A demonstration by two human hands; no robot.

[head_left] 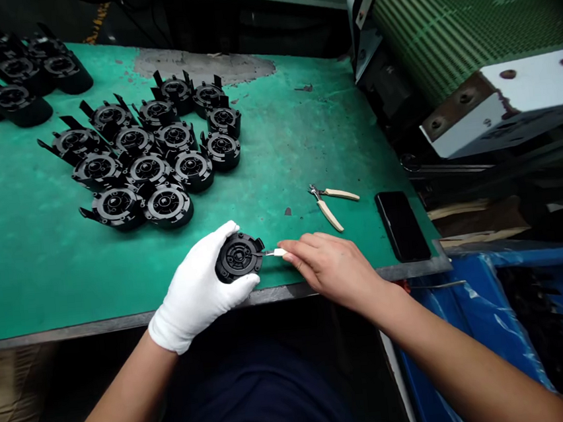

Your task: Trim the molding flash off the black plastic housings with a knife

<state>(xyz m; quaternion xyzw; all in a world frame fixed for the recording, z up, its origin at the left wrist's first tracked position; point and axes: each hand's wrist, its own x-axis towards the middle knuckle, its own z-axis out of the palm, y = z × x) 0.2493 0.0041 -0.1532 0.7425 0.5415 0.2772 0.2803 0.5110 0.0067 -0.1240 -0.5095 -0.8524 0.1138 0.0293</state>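
Note:
My left hand, in a white glove, is closed around a round black plastic part near the table's front edge. Its face, with rings and small holes, is turned up. My bare right hand grips a small knife by its pale handle. The thin metal blade meets the part's right rim beside a raised tab. Most of the handle is hidden inside my fingers. Beyond my hands, several similar black parts stand close together on the green table.
Cutters with cream handles lie spread on the table, left of a black phone. More black parts stand at the far left. A green conveyor belt rises at the upper right. Below it, a blue plastic-lined bin contains dark pieces.

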